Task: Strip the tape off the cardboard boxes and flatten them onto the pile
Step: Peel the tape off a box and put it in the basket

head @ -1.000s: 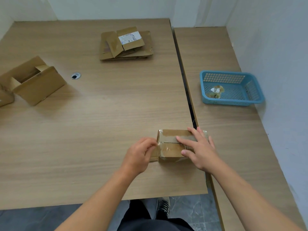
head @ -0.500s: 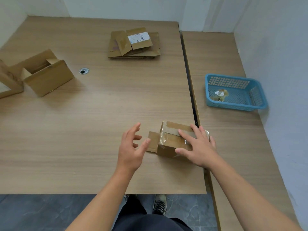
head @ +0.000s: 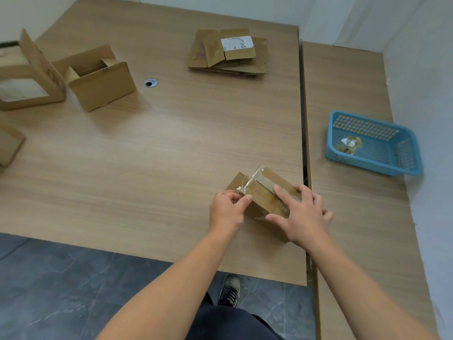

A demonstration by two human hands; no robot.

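A small taped cardboard box [head: 263, 192] lies near the front right corner of the wooden table [head: 152, 148]. My left hand [head: 226, 211] pinches the loose end of the clear tape [head: 247, 184] at the box's left end. My right hand [head: 300, 214] presses down on the box's right part with spread, straight fingers. A pile of flattened boxes [head: 228, 54] lies at the far side of the table, with a white label on the top piece.
Two open cardboard boxes [head: 98, 76] [head: 27, 77] stand at the far left, and part of another [head: 8, 146] shows at the left edge. A blue basket [head: 372, 143] holding crumpled tape sits on the right-hand table. A cable hole [head: 150, 82] lies near the open boxes.
My left hand, open half a second ago, has closed on the tape end at the box's left side. The box has turned slightly under my right hand. The camera has shifted.
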